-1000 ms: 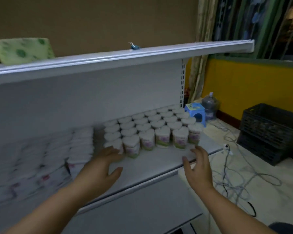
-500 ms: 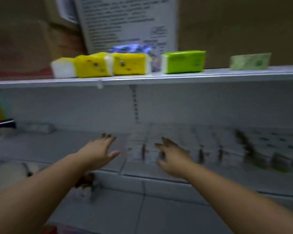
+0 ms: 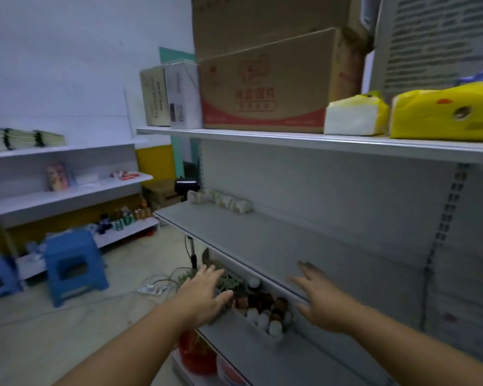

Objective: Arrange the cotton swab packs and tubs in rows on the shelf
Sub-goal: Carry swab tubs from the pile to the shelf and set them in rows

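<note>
White metal shelving unit (image 3: pixel 346 204) is filling the right half of the view. Cardboard box (image 3: pixel 268 87) with red print is sitting on the top shelf, with two yellow tissue packs (image 3: pixel 444 112) lying just to its right. Middle shelf (image 3: pixel 262 240) is running from near right to far left. Blue stool (image 3: pixel 73 266) is standing on the floor, well apart to the left.

Left hand (image 3: pixel 204 296) is hovering palm down over the lower shelf's contents, fingers spread wide, gripping nothing. Right hand (image 3: pixel 321 299) is reaching over the middle shelf's front edge, fingers straight and splayed, carrying nothing. Contact with the edge: cannot tell.

Between the hands, a tray of small bottles (image 3: pixel 265 319) is sitting on the lower shelf. A short row of small pale packs (image 3: pixel 221 200) is lying at the middle shelf's far end against the back panel. They are too blurred to confirm as cotton swab packs.
</note>
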